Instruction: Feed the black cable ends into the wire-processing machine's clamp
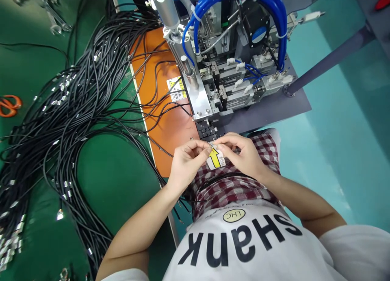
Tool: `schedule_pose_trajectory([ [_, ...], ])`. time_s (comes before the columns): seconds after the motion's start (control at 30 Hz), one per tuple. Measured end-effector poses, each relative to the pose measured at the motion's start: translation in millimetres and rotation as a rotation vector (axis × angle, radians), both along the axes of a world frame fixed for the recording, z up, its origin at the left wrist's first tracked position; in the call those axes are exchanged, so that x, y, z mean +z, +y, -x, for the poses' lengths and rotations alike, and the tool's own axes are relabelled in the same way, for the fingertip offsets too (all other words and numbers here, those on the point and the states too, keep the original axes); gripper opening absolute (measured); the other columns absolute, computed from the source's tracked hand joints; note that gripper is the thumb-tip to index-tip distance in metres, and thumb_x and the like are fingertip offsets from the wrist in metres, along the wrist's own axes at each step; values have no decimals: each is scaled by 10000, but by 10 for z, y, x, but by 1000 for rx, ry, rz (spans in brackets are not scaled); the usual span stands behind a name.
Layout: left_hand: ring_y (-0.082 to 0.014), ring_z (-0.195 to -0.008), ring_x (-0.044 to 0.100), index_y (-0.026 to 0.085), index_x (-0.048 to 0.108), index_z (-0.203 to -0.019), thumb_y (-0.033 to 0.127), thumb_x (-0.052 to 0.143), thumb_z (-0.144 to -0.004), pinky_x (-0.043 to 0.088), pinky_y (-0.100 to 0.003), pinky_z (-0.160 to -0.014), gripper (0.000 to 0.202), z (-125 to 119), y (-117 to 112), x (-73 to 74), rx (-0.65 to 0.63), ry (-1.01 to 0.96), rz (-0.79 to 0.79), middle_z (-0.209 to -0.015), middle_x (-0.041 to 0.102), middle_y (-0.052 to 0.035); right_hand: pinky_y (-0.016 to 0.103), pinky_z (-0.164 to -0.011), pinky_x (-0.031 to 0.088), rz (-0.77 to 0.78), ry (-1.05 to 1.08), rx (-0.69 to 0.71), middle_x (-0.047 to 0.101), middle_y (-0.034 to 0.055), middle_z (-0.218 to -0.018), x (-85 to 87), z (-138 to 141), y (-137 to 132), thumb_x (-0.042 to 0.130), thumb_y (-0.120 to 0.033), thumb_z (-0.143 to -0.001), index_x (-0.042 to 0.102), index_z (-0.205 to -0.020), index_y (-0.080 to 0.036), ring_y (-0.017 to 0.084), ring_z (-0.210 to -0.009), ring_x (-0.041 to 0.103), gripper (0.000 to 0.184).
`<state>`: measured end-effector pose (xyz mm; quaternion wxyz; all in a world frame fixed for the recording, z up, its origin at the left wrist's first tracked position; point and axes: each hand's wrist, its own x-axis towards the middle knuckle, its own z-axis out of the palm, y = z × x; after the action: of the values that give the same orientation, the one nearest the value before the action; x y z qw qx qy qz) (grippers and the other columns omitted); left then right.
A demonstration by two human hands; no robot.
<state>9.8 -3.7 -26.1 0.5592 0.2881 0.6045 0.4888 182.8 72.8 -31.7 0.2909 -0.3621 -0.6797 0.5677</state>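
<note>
Your left hand and right hand pinch a small pale piece between their fingertips, too tiny to identify; the yellow-arrow label shows just below them, the orange plate beside your left hand, black cables farther left, the machine beyond both

Metal wrenches lie at the upper left, orange loop handles at the left edge; a red object sits upper right.
</note>
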Motion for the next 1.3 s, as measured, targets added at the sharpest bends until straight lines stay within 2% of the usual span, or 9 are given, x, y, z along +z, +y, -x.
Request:
schedule_pose_trajectory([
  [0.3,-83,-612,524,169,715,-883,335,771,-816,424,-204,-567,188,32,-9,-11,-56,65,5,-768,655,-18,281,-645,482,90,18,-9,726,39,-898,41,4,-8,682,-252,-898,775,-957,-199,144,-748,638,122],
  [0.57,-99,-633,530,167,734,-901,301,792,-787,423,-209,-571,185,21,-3,-14,-66,91,-2,-728,636,-8,270,-625,482,138,7,-43,724,30,-818,0,40,-3,757,-323,-840,763,-873,-179,135,-681,635,148],
  [0.73,-114,-622,551,162,736,-896,331,800,-773,448,-226,-575,219,17,17,-32,-81,97,7,-711,637,-13,263,-640,483,117,5,-41,691,22,-803,-53,78,-7,689,-287,-886,686,-800,-172,125,-672,619,144],
  [0.87,-128,-654,584,161,720,-924,340,772,-802,485,-242,-617,223,4,21,-30,-91,97,-12,-741,647,-21,263,-641,475,141,11,-38,668,26,-830,-125,90,-19,649,-304,-915,648,-834,-177,131,-701,606,151],
  [0.97,-138,-725,611,176,689,-984,320,725,-848,506,-250,-675,202,8,16,-10,-115,257,-70,-857,675,-43,263,-622,462,158,3,-82,649,22,-791,-197,68,21,658,-337,-908,643,-838,-182,139,-697,585,170],
  [1.13,-162,-898,632,191,698,-1011,213,608,-928,520,-277,-803,124,115,111,-53,-200,814,-304,-981,668,-58,255,-594,426,225,15,-143,611,1,-711,-354,72,238,682,-391,-890,650,-823,-176,123,-635,534,228],
  [1.2,-163,-922,635,189,706,-1030,184,584,-941,523,-284,-827,152,173,191,-120,-201,934,-385,-995,662,-58,255,-580,411,262,28,-155,591,-11,-674,-432,119,335,697,-407,-878,652,-803,-174,112,-597,511,249],
  [1.3,-162,-901,634,186,719,-1034,175,588,-940,527,-285,-809,161,237,296,-243,-176,1006,-443,-959,646,-50,255,-565,395,338,50,-173,561,-26,-622,-537,206,434,705,-426,-870,655,-787,-172,105,-566,495,272],
])
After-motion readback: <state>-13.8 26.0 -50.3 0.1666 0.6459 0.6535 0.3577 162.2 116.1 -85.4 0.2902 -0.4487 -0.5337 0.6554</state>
